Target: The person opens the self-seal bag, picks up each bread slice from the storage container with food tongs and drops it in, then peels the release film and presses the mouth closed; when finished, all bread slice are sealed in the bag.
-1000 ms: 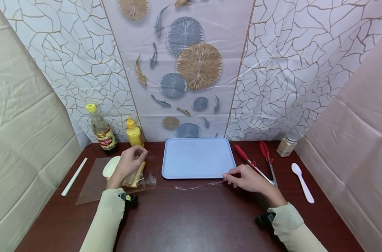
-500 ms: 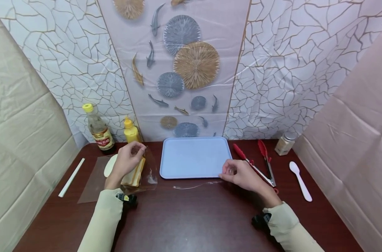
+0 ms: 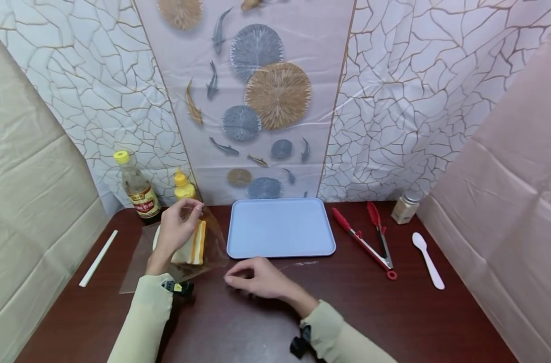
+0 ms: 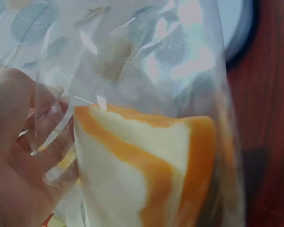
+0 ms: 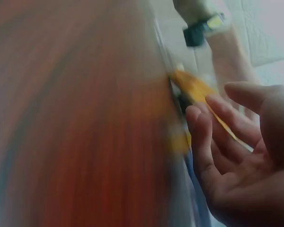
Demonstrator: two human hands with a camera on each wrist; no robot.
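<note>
My left hand (image 3: 175,232) pinches the upper edge of a clear plastic bag (image 3: 217,254) and holds that edge raised off the table. Bread slices with orange-brown crusts (image 4: 175,165) show through the film in the left wrist view. In the head view the bread (image 3: 189,252) lies just right of the left wrist. A round white thing (image 3: 156,237) is mostly hidden behind that hand. My right hand (image 3: 262,280) hovers over the table in front of the tray, its fingers loosely bent and holding nothing. A thin clear strip (image 3: 302,264) lies behind the right hand.
A light blue tray (image 3: 280,229) sits at the back middle. Red-tipped tongs (image 3: 371,247), a spice jar (image 3: 405,207) and a white spoon (image 3: 429,262) are right. A dark sauce bottle (image 3: 140,191), a yellow squeeze bottle (image 3: 183,187) and a white stick (image 3: 98,258) are left.
My right hand has left the clear strip near the tray's right corner and swung left toward the bag. My left hand has lifted the bag's edge slightly, and the bread shows more squarely.
</note>
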